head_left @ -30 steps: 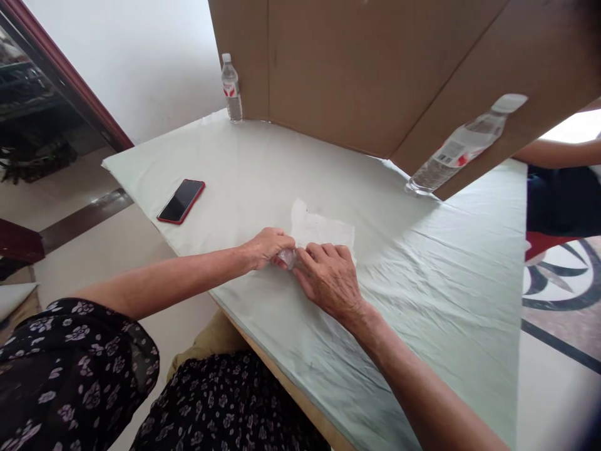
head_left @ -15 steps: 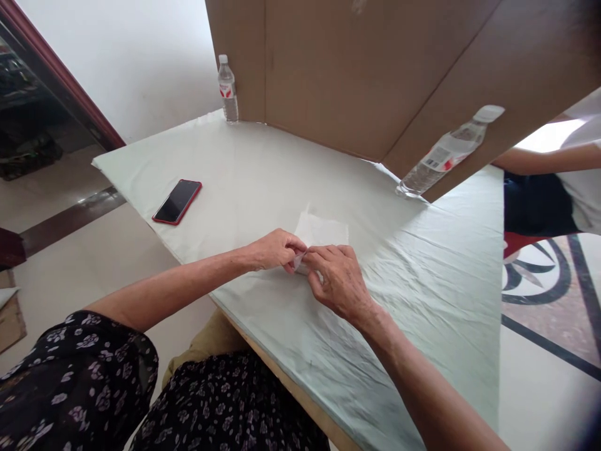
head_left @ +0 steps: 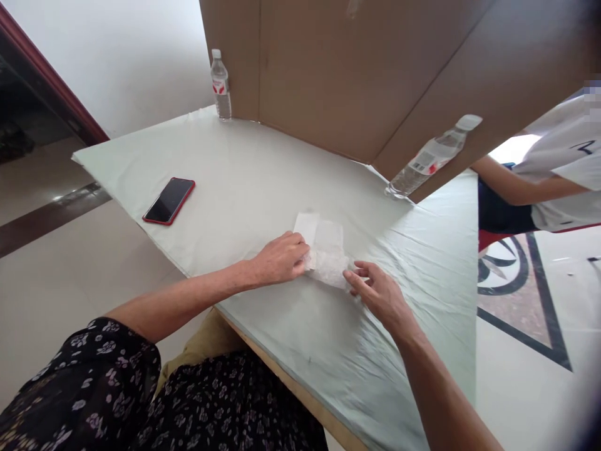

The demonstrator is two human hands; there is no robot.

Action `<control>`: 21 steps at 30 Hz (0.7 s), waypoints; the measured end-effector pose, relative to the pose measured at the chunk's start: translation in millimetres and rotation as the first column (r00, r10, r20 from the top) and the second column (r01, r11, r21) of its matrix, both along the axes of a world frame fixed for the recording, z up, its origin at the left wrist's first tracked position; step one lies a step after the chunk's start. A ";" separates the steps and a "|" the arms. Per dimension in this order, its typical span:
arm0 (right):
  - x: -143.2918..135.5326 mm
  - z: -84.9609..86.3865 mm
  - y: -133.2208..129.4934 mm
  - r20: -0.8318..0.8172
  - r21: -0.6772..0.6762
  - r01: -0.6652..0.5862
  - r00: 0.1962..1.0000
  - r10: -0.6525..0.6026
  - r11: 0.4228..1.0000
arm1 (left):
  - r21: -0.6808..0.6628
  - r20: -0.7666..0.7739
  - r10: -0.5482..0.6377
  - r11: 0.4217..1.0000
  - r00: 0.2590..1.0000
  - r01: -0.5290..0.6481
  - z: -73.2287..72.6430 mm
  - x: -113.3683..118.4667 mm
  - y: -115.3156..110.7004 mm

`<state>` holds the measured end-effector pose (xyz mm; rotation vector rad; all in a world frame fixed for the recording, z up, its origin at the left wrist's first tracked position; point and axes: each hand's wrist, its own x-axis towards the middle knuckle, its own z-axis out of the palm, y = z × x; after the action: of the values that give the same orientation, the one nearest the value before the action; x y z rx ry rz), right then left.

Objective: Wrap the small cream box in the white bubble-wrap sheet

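Note:
A thin white tissue, partly unfolded and creased, lies on the cloth-covered table in front of me. Its far part is a flat, smoother double panel, while the near part looks thin and wrinkled. My left hand is closed on the tissue's left edge, knuckles up, with the fingertips hidden. At the right edge, my right hand has its thumb and forefinger on the tissue's corner in a loose pinch, the other fingers slightly bent.
A phone in a red case lies left on the table. Behind stands a large cardboard panel, with one upright water bottle and another bottle against it. A person in a white shirt is at the right.
My right hand has moved right, away from the left hand, and the tissue is spread wider between them. The view has shifted slightly.

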<state>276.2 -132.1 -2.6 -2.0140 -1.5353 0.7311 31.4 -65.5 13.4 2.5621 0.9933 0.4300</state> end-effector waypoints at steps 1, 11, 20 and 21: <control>-1.0 -1.5 1.7 -0.041 -0.034 0.009 0.999 -0.010 0.999 | -0.002 -0.012 -0.005 1.000 1.000 0.005 0.9 0.3 0.0; -33.0 -17.3 21.4 -0.341 -0.002 0.135 0.932 -0.127 0.991 | 0.044 -0.122 0.062 0.997 0.991 -0.057 6.8 2.8 -1.1; -55.4 -0.7 21.7 -0.376 0.053 0.145 0.920 -0.115 0.988 | -0.097 -0.144 0.090 0.990 0.986 -0.104 7.1 4.4 -3.7; -57.7 1.8 22.0 -0.396 0.049 0.147 0.911 -0.116 0.988 | -0.093 -0.147 0.092 0.990 0.985 -0.107 7.5 5.5 -4.7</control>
<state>218.5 -110.1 -0.9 -1.7598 -1.1655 0.9377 37.0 -70.2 20.9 2.4886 1.1667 0.2189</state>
